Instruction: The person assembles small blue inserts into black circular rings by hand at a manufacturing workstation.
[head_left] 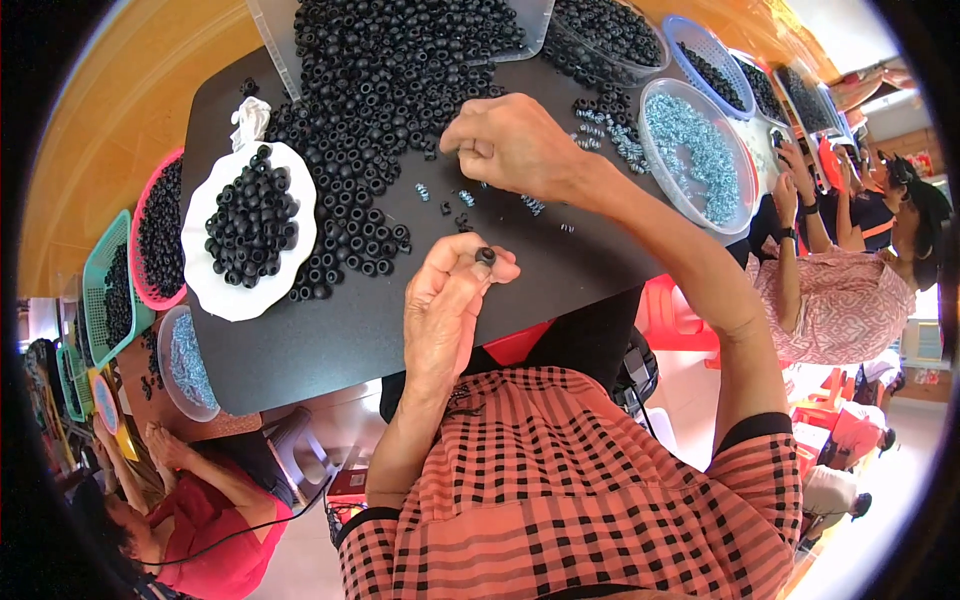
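Observation:
Between the thumb and fingers of my left hand [440, 300] is a small round black ring-like part [485, 256], with the hole in its top showing. Farther off, my right hand [515, 145] hovers over the dark table [330, 345] at the edge of a heap of black ring-like parts [370, 120]. Its fingers are curled in, and whatever they may hold is hidden. Below this hand lie a few loose bluish coil springs [466, 198] and small black bits [461, 222]. A white scalloped plate [215, 295], left of my left hand, bears a pile of the same black parts.
A clear tub [540, 25] tips black parts onto the table. At right stand a round container of springs [700, 150] and a blue basket [690, 40]. Pink [165, 290] and green [97, 290] baskets stand left. Co-workers sit at left [215, 510] and right [840, 300].

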